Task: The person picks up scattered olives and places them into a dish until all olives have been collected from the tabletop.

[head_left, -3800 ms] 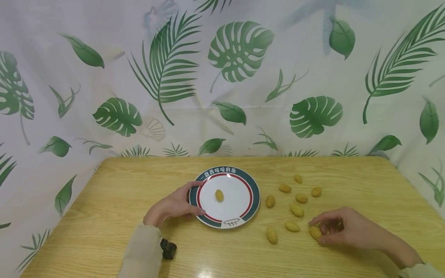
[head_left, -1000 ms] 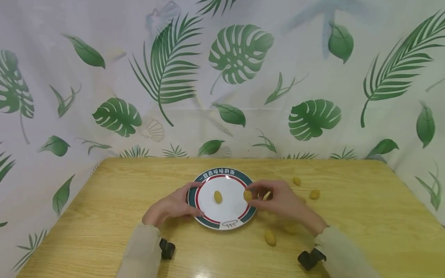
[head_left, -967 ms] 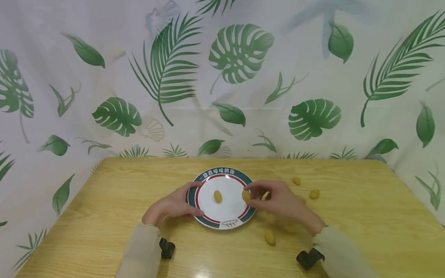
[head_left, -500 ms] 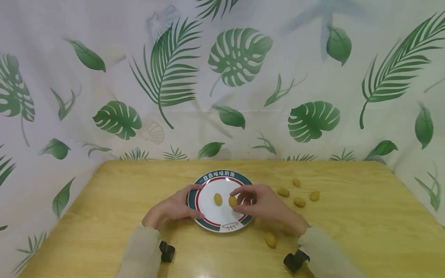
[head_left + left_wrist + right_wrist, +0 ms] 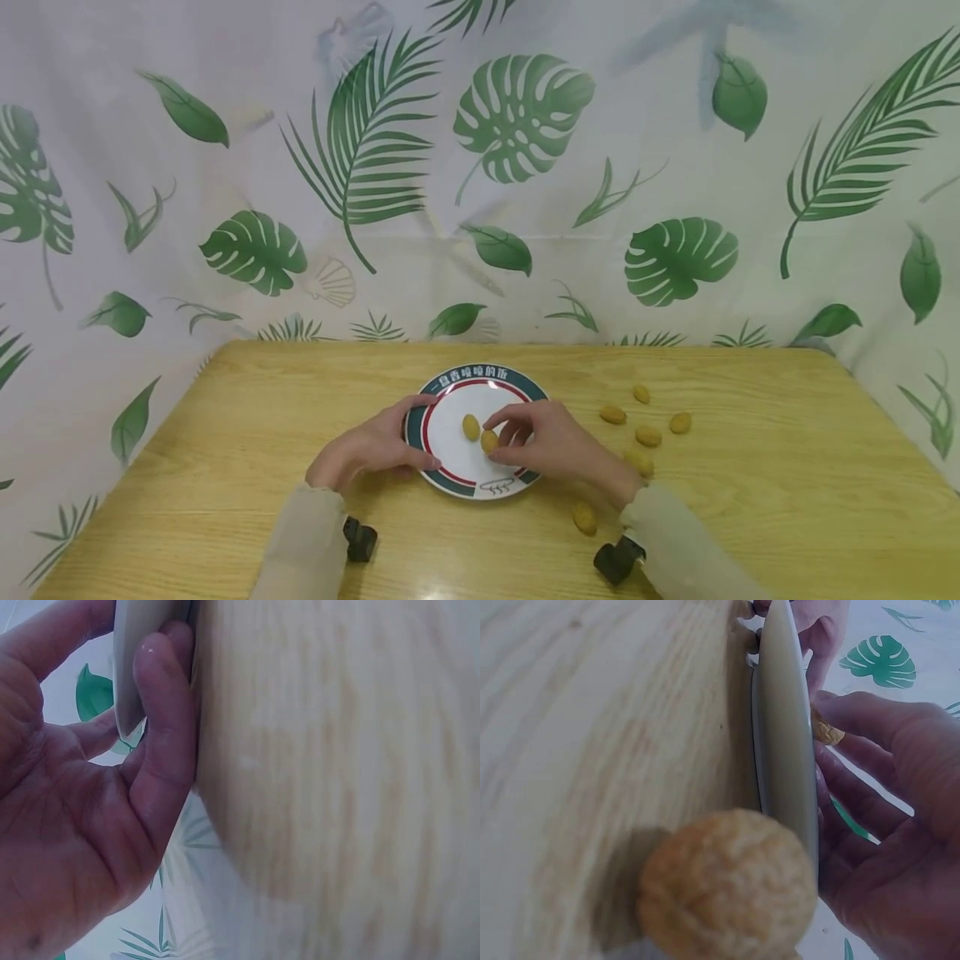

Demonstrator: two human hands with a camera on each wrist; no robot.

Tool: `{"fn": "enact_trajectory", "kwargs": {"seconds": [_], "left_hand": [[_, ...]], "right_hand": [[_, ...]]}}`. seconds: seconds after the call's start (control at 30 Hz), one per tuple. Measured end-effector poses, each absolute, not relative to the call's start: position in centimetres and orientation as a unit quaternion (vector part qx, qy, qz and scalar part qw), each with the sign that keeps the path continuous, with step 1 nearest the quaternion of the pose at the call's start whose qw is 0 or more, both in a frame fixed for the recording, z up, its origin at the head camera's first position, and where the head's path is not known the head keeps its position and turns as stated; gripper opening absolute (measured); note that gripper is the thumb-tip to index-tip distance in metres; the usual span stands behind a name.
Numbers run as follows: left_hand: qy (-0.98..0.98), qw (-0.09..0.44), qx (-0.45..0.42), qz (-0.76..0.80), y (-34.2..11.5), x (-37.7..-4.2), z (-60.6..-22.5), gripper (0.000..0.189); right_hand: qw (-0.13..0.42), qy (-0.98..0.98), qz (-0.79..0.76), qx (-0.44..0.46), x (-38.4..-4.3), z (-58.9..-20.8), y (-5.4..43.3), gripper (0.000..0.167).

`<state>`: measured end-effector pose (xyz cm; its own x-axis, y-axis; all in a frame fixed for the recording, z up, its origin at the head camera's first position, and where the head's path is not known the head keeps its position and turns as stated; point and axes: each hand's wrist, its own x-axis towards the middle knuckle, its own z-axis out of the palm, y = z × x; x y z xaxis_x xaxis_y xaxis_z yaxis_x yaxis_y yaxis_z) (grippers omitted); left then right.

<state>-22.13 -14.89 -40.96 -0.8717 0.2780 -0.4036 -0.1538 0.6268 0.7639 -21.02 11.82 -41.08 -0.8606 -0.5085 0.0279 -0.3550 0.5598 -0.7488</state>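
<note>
My left hand (image 5: 372, 439) grips the left rim of a round white plate (image 5: 453, 462) with a dark green border and a red ring. In the left wrist view, fingers (image 5: 161, 712) of that hand curl against the plate's pale underside. One wrinkled yellow-brown oval piece (image 5: 471, 427), like a dried fruit or nut, lies near the plate's middle. Close beside it, my right hand (image 5: 547, 442) pinches a second such oval piece (image 5: 490, 442) between thumb and fingertips, low over the plate. The right wrist view shows this held piece (image 5: 827, 732) partly hidden by the thumb and plate edge.
Several more oval pieces lie on the wooden table (image 5: 787, 500) right of the plate, among them one at the back (image 5: 641, 393) and one near my right sleeve (image 5: 585, 518). A leaf-patterned cloth (image 5: 555, 283) hangs behind the table. Each wrist wears a black camera.
My right hand picked up an oval piece from the table's right side and carried it left over the plate, beside the piece lying there. My left hand has stayed on the rim.
</note>
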Motion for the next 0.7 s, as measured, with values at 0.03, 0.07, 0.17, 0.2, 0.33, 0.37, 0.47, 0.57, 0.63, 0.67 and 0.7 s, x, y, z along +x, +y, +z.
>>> {"fn": "enact_trajectory", "kwargs": {"seconds": [0.03, 0.07, 0.17, 0.2, 0.33, 0.37, 0.47, 0.57, 0.63, 0.67, 0.7], "left_hand": [[0.867, 0.251, 0.035, 0.429, -14.88, -22.13, -40.92, 0.092], [0.868, 0.25, 0.036, 0.428, -14.87, -22.13, -40.89, 0.092], [0.868, 0.25, 0.036, 0.427, -14.86, -22.12, -40.83, 0.091], [0.868, 0.25, 0.038, 0.428, -14.85, -22.13, -40.84, 0.092], [0.865, 0.251, 0.042, 0.432, -14.93, -22.19, -41.01, 0.092], [0.864, 0.252, 0.043, 0.433, -14.93, -22.21, -41.05, 0.092], [0.863, 0.253, 0.042, 0.435, -14.96, -22.24, -41.1, 0.092], [0.86, 0.255, 0.042, 0.439, -14.97, -22.23, -41.04, 0.091], [0.86, 0.255, 0.042, 0.441, -14.99, -22.22, -41.02, 0.09], [0.859, 0.255, 0.042, 0.442, -15.0, -22.21, -41.02, 0.09], [0.86, 0.254, 0.042, 0.442, -15.02, -22.2, -41.01, 0.09]], "right_hand": [[0.098, 0.88, -0.397, -0.242, -21.02, -41.06, 11.77, 0.025], [0.1, 0.882, -0.395, -0.239, -21.03, -41.03, 11.72, 0.025], [0.109, 0.885, -0.387, -0.233, -21.01, -40.96, 11.57, 0.024], [0.111, 0.887, -0.384, -0.234, -21.01, -40.96, 11.53, 0.024], [0.115, 0.889, -0.373, -0.241, -21.09, -41.16, 11.38, 0.023], [0.115, 0.889, -0.371, -0.242, -21.12, -41.22, 11.35, 0.023], [0.121, 0.89, -0.369, -0.239, -21.15, -41.32, 11.25, 0.023], [0.131, 0.892, -0.367, -0.229, -21.17, -41.28, 11.15, 0.024], [0.137, 0.892, -0.367, -0.224, -21.21, -41.2, 11.1, 0.025], [0.139, 0.892, -0.366, -0.224, -21.22, -41.14, 11.1, 0.026], [0.142, 0.892, -0.366, -0.224, -21.23, -41.07, 11.11, 0.026]]}}
